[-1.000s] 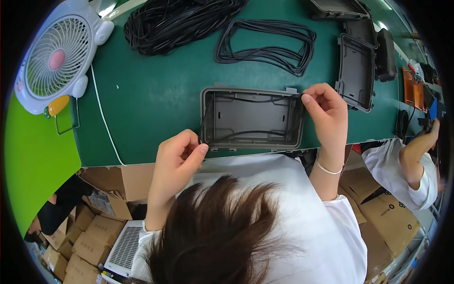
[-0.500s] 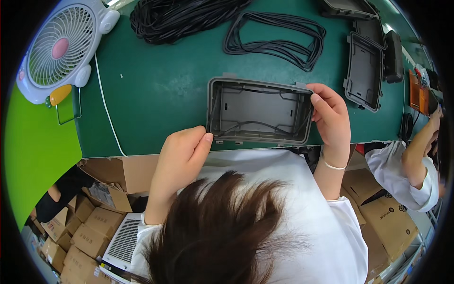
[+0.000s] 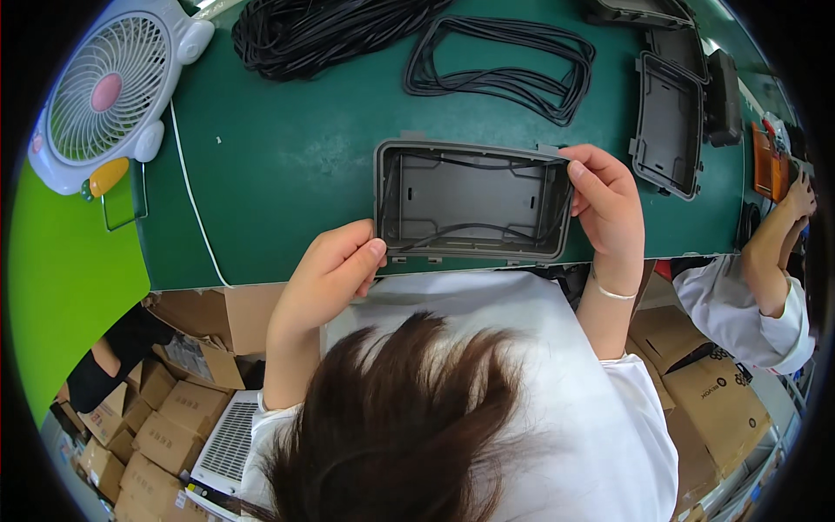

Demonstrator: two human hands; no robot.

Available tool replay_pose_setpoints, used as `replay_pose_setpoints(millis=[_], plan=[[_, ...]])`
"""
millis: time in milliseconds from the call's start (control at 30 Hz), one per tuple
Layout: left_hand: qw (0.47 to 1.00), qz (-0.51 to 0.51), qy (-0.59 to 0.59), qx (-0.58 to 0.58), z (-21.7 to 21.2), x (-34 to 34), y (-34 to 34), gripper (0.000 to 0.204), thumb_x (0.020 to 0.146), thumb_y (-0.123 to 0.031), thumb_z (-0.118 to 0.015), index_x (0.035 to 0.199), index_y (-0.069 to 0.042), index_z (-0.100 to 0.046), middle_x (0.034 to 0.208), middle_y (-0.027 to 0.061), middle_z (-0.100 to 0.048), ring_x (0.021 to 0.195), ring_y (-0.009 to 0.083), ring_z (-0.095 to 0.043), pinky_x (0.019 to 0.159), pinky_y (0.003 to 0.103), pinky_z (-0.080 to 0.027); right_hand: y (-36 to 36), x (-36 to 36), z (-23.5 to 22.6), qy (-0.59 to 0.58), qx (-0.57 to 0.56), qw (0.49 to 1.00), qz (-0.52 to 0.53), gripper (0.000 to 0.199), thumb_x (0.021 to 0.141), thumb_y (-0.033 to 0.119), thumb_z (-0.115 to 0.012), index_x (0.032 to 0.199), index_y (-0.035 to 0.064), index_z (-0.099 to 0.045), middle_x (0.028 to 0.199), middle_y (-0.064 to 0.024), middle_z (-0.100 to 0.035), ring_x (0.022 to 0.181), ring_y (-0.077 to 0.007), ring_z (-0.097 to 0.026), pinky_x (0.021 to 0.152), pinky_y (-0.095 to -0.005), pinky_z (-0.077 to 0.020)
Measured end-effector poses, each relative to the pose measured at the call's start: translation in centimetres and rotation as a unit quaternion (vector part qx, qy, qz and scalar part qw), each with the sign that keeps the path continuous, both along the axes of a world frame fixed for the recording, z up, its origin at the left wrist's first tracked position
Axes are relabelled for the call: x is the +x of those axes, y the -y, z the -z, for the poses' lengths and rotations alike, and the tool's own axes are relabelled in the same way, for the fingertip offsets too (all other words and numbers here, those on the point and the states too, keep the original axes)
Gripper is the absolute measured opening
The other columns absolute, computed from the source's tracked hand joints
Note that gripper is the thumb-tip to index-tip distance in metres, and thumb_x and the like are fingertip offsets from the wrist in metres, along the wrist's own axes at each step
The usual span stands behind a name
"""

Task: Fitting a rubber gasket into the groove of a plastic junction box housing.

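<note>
In the upper left of the frame, the fan [image 3: 106,91] stands clear of your work; its white cord [image 3: 188,185] trails down to the table's [image 3: 261,174] near edge, where your left sleeve could snag it if you reach that way. Your left hand [image 3: 335,261], left of centre, has thumb and forefinger closed on the lower-left corner of the grey box [image 3: 470,196]. You cannot tell from here whether the cable is caught in that pinch too.

The box sits in the middle of the frame, the black cable [image 3: 465,226] looped inside its walls. The lower strand bows inward, so its springiness could make it pop up once you let go. Because the box lies close to the near edge, uneven pressure could tip or slide it towards your lap.

Right of centre, your right hand [image 3: 609,196] grasps the upper-right corner between thumb and fingers; whether cable lies under them is hidden. Any strand trapped over the rim there could get nicked. Farther right, the open box [image 3: 670,122] lies well apart.
</note>
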State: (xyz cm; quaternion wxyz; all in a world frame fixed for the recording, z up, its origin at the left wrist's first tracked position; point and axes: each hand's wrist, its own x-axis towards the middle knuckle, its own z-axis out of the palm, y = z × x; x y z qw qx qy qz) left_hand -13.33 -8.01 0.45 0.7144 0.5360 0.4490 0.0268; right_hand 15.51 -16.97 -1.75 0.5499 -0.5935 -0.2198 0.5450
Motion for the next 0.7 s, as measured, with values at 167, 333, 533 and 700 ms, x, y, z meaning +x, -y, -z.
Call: replay_pose_setpoints(millis=[167, 333, 533, 700], plan=[[0.999, -0.044, 0.009, -0.015, 0.9, -0.1, 0.4, 0.025, 0.089, -0.013, -0.050, 0.066, -0.002, -0.048, 0.055, -0.0021, -0.045, 0.051, 0.0046, -0.040, 0.045, 0.022, -0.032, -0.6, 0.0, 0.2, 0.050, 0.008, 0.999, 0.011, 0.008, 0.084, 0.010, -0.060, 0.088, 0.0029, -0.062, 0.067, 0.0062, -0.050, 0.056, -0.0002, -0.040, 0.048, -0.0153, -0.0304], [0.957, 0.071, -0.052, 0.276, 0.0, 0.4, 0.2, 0.021, 0.081, -0.012, -0.058, 0.067, 0.000, -0.049, 0.056, 0.0026, -0.047, 0.050, 0.0134, -0.043, 0.047, 0.027, -0.034, 0.2, -1.3, -0.9, 0.206, -0.038, 0.977, 0.037, 0.020, 0.080, 0.011, -0.065, 0.096, 0.0036, -0.055, 0.078, 0.0030, -0.047, 0.062, -0.0039, -0.041, 0.053, -0.0184, -0.0335], [0.867, 0.018, -0.073, 0.493, -0.9, 4.2, -0.6, 0.043, 0.073, -0.006, -0.061, 0.113, 0.000, -0.049, 0.090, 0.0131, -0.051, 0.071, 0.0232, -0.053, 0.061, 0.033, -0.045, 1.3, -4.2, -2.4, 0.535, -0.023, 0.842, -0.065, 0.029, 0.072, 0.001, -0.061, 0.097, -0.0043, -0.046, 0.088, -0.0191, -0.047, 0.077, -0.0339, -0.049, 0.066, -0.0385, -0.0428], [0.783, 0.075, -0.203, 0.583, -1.1, 6.2, 0.3, 0.043, 0.071, 0.003, -0.056, 0.113, 0.002, -0.048, 0.088, 0.0151, -0.051, 0.069, 0.0311, -0.055, 0.061, 0.037, -0.048, 0.4, -4.0, -3.0, 0.574, 0.010, 0.816, -0.071, 0.035, 0.071, -0.007, -0.046, 0.106, -0.0082, -0.045, 0.092, -0.0215, -0.047, 0.080, -0.0388, -0.049, 0.073, -0.0418, -0.0432]])
